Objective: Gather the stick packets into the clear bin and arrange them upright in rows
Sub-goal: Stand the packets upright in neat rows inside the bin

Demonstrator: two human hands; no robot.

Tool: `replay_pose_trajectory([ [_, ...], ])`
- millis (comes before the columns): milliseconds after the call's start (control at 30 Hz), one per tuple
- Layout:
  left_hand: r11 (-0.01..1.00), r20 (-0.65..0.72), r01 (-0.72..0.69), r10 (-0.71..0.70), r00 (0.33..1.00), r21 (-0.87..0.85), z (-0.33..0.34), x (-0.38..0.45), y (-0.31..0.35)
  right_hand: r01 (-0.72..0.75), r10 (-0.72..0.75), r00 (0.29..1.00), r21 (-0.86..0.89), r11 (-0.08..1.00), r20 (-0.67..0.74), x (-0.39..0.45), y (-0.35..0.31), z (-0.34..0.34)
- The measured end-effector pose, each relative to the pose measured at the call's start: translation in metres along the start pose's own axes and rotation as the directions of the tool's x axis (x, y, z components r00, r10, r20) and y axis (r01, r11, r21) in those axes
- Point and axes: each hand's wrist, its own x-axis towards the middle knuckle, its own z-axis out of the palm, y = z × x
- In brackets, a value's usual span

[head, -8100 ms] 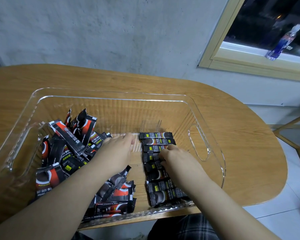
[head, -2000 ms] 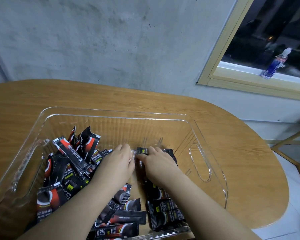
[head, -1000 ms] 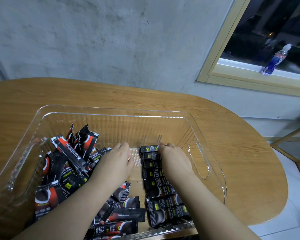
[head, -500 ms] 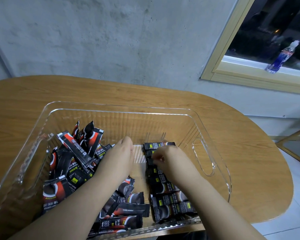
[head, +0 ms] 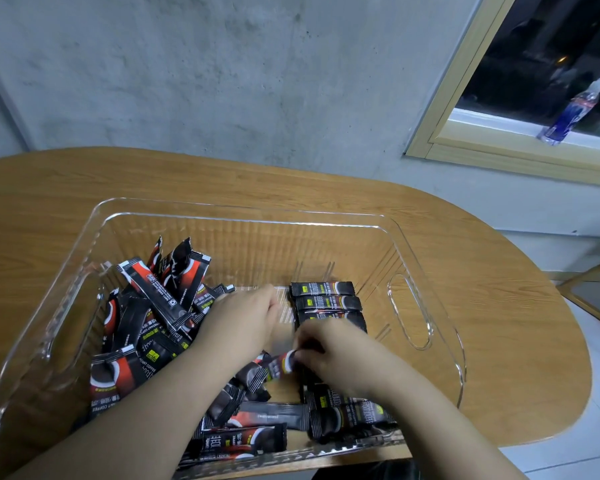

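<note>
Right hand (head: 340, 355) has dropped back toward 6 o'clock since half a sec ago: it was up on the far end of the row, now it's mid-bin, fingertips pinching the end of a loose red-black packet (head: 280, 365) at the row's left edge. Left hand (head: 246, 317) has barely shifted, parked against the pile at 9 o'clock. Camera tilted a touch too.

Head view, only view we've got:

- Clear bin (head: 426, 258) sits on the wooden table (head: 499, 306), all packets look to be inside it, none seen out on the tabletop. So gathering looks done, by my read.
- Row of packets (head: 326, 299) runs 12 to 6 o'clock on the bin's right-centre, stacked edge to edge, roughly one row built. Whether they stand upright or lie flat, can't tell from this angle; they look more laid than stood.
- Loose pile (head: 153, 327) at 9 o'clock is a jumble, some tilted up against the left wall, more scattered at 6 to 7 o'clock near the front wall.
- Left hand's fingers curl down into the pile's edge; can't tell if they hold anything.

Judgement: under halfway. One row going, most of the packets unsorted, and the bin's 12 o'clock half is bare.

Bkgd: plastic bottle (head: 568, 116) on the window sill at 2 o'clock.
</note>
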Motion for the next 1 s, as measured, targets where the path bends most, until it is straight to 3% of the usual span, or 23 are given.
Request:
replay_pose_trajectory([
  [167,1.0,0.015,-0.015,0.015,1.0,-0.006,-0.002,-0.001,0.0,-0.255,0.244,0.922,0.002,0.967,-0.299,0.008,0.022,-0.017],
  [400,1.0,0.027,-0.004,0.004,1.0,-0.011,-0.003,-0.002,0.003,-0.42,0.331,0.862,-0.174,0.891,-0.384,0.006,0.009,-0.021],
  [500,1.0,0.019,-0.002,0.003,1.0,-0.014,-0.003,-0.002,0.003,-0.302,0.217,0.917,-0.227,0.926,-0.335,0.012,0.003,-0.014],
  [633,1.0,0.01,0.004,-0.004,1.0,0.007,-0.002,0.0,0.002,-0.033,-0.004,0.994,-0.331,0.943,-0.11,0.018,0.003,0.002],
  [733,1.0,0.006,0.001,-0.001,1.0,0.011,-0.001,0.0,0.001,-0.034,0.013,0.998,-0.359,0.933,-0.061,0.018,0.009,0.01],
  [1000,1.0,-0.008,-0.015,0.015,1.0,0.016,0.003,0.0,-0.002,-0.03,-0.021,0.991,-0.368,0.929,-0.134,0.013,0.016,0.005],
])
